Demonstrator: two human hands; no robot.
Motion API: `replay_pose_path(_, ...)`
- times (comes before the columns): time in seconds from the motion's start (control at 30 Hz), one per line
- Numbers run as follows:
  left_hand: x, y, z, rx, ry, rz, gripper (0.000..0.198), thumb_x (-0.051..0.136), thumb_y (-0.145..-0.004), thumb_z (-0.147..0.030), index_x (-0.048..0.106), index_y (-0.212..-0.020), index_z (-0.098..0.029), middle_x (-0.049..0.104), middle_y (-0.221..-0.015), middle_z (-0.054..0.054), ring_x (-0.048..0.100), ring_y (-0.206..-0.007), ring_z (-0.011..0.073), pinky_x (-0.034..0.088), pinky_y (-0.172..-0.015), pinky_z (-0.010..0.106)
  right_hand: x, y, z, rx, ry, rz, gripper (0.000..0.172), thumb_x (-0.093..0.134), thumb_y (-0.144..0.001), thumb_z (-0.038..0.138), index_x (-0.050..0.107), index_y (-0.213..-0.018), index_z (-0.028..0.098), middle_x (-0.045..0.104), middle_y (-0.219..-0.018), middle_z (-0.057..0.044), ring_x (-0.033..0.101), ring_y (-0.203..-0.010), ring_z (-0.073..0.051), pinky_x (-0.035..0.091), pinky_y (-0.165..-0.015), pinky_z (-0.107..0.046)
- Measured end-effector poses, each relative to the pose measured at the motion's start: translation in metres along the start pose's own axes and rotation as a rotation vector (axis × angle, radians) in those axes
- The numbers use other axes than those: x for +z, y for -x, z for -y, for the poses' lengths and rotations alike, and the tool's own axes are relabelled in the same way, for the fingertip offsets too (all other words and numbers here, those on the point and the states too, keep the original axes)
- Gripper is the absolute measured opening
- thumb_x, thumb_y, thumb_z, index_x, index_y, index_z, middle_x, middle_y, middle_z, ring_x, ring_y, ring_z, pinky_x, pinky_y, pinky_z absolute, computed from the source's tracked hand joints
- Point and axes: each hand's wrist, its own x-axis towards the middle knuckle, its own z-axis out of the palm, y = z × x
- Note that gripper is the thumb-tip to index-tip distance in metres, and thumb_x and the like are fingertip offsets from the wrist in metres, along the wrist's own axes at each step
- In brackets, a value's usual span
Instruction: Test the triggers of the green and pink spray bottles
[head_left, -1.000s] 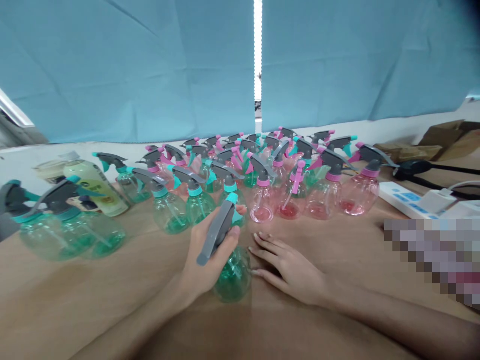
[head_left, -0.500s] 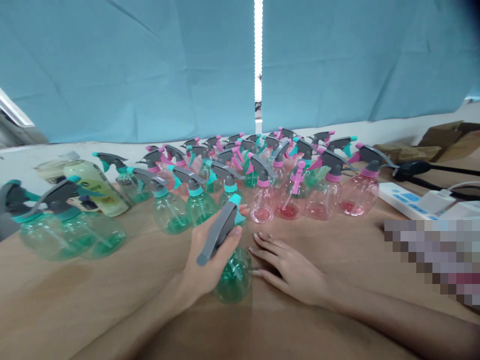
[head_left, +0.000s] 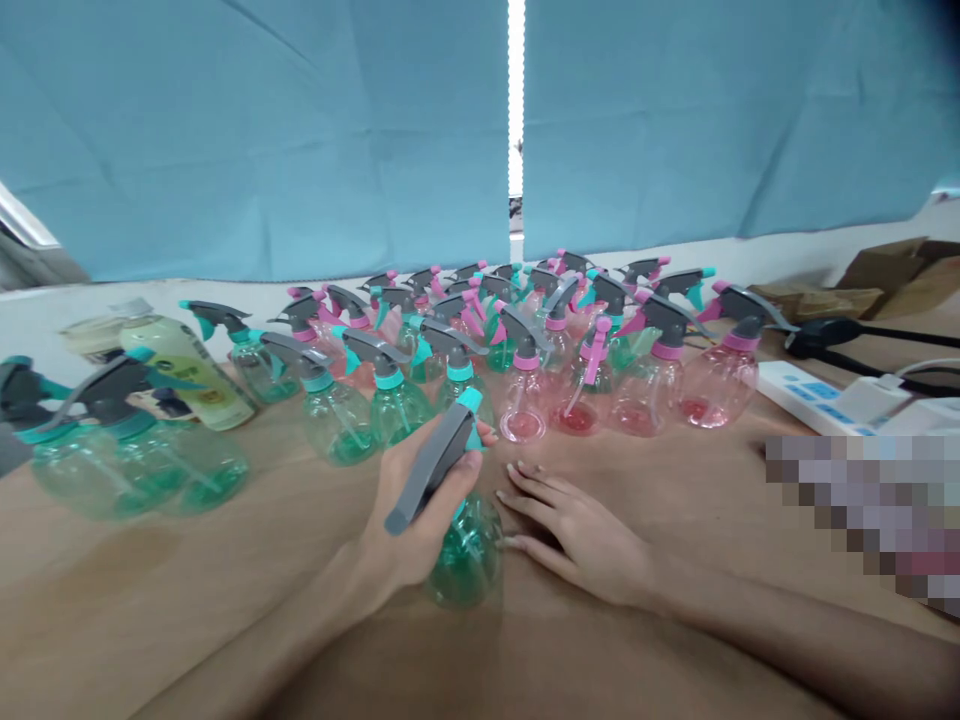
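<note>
My left hand [head_left: 409, 520] is wrapped round the neck of a green spray bottle [head_left: 465, 550] with a grey trigger head [head_left: 431, 465] and a teal nozzle. The bottle stands on the wooden table [head_left: 675, 480] in front of me. Just to the right of the bottle my right hand [head_left: 577, 530] lies flat on the table, fingers stretched out, holding nothing. Behind both hands stands a crowd of several spray bottles, green ones [head_left: 394, 400] on the left and pink ones [head_left: 645, 385] on the right.
Two large green bottles [head_left: 135, 455] and a pale yellow bottle [head_left: 187, 370] stand at the far left. At the right lie a white power strip [head_left: 817, 395], black cables and cardboard boxes [head_left: 892, 265]. A blue curtain [head_left: 300, 130] hangs behind the table.
The grey trigger head in my left hand has tilted slightly down and left. My right hand stays flat on the table.
</note>
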Motion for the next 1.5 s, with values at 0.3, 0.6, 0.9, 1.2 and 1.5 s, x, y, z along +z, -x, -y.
replay_pose_path(0.3, -0.001, -0.002, -0.002, 0.035, -0.015, -0.007, 0.016, 0.049, -0.086, -0.035, 0.059, -0.089, -0.024, 0.066, -0.079, 0.001, 0.061, -0.069, 0.0184, 0.048, -0.065, 0.031, 0.000, 0.000, 0.000, -0.008, -0.025, -0.019, 0.052, 0.045, -0.095, 0.046, 0.052, -0.134, 0.013, 0.042, -0.145, -0.016, 0.035, -0.137, -0.028, 0.032, -0.111, -0.048)
replay_pose_path(0.6, -0.002, -0.003, -0.005, 0.055, -0.053, 0.006, 0.014, 0.050, -0.084, -0.036, 0.056, -0.081, -0.024, 0.061, -0.069, 0.000, 0.056, -0.062, 0.0179, 0.045, -0.060, 0.031, 0.001, 0.000, -0.001, -0.005, -0.030, -0.042, 0.051, 0.046, -0.094, 0.046, 0.053, -0.134, 0.015, 0.043, -0.145, -0.015, 0.035, -0.137, -0.027, 0.033, -0.111, -0.048)
replay_pose_path(0.9, 0.002, 0.001, 0.002, -0.018, -0.025, 0.027, 0.028, 0.048, -0.090, -0.036, 0.057, -0.116, -0.029, 0.056, -0.066, -0.003, 0.055, -0.057, 0.0170, 0.047, -0.060, 0.030, -0.001, 0.000, 0.000, 0.002, -0.042, -0.030, 0.051, 0.046, -0.094, 0.046, 0.054, -0.133, 0.014, 0.043, -0.144, -0.015, 0.036, -0.136, -0.028, 0.033, -0.111, -0.048)
replay_pose_path(1.2, 0.001, 0.000, -0.006, -0.016, 0.037, 0.062, 0.038, 0.049, -0.078, -0.019, 0.059, -0.113, -0.028, 0.056, -0.067, -0.004, 0.059, -0.064, 0.0162, 0.052, -0.074, 0.030, 0.000, 0.000, 0.001, 0.010, -0.003, -0.002, 0.052, 0.046, -0.094, 0.047, 0.052, -0.134, 0.014, 0.042, -0.145, -0.015, 0.034, -0.137, -0.027, 0.032, -0.112, -0.045)
replay_pose_path(1.5, -0.003, 0.000, -0.016, -0.121, 0.096, 0.060, 0.027, 0.059, -0.075, -0.028, 0.061, -0.102, -0.025, 0.058, -0.074, -0.002, 0.055, -0.063, 0.0148, 0.052, -0.067, 0.028, -0.002, -0.001, 0.002, 0.000, 0.017, -0.002, 0.053, 0.044, -0.095, 0.047, 0.052, -0.135, 0.013, 0.044, -0.144, -0.014, 0.033, -0.138, -0.026, 0.031, -0.112, -0.044)
